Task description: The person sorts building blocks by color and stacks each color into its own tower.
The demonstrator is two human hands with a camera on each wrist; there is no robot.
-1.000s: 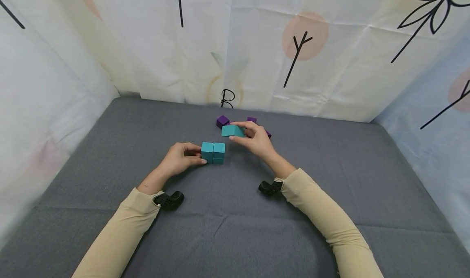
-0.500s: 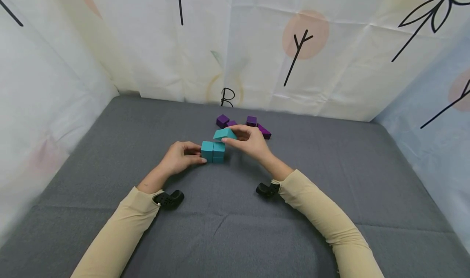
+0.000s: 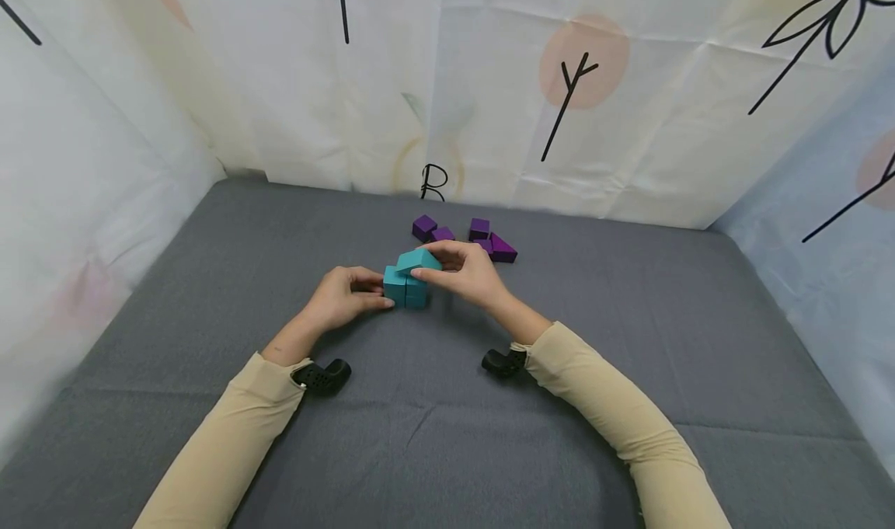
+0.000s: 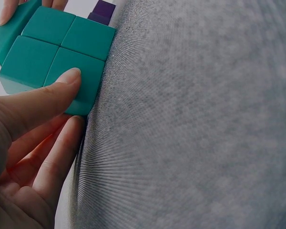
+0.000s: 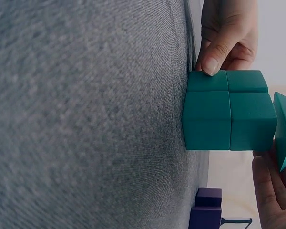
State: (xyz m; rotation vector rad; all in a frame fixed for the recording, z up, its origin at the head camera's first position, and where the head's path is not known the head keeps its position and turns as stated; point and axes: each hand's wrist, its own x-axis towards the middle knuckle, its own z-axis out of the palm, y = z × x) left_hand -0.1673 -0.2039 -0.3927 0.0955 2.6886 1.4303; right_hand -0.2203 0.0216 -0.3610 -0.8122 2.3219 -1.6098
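Teal cubes [image 3: 395, 290] stand side by side in a stack two high on the grey cloth. My left hand [image 3: 346, 294] pinches the stack from the left, its thumb [image 4: 69, 76] on the near face of a bottom cube [image 4: 91, 93] and fingers behind. Above the stack, my right hand [image 3: 464, 271] grips a teal triangular block [image 3: 418, 259] between thumb and fingers. The block is tilted and close over the top cubes. In the right wrist view, the triangular block [image 5: 285, 129] lies right by the top cube's [image 5: 251, 121] upper face.
Several purple blocks lie behind the stack, among them cubes [image 3: 423, 227] and a triangular block [image 3: 503, 249]. Grey cloth [image 3: 433, 451] covers the table, and a printed white curtain [image 3: 315, 109] hangs at its back edge. Each wrist wears a black device [image 3: 325, 377].
My right hand has carried the triangular block left and closer to the stack, from right of it to over its top. More purple blocks show. My left hand has stayed in place.
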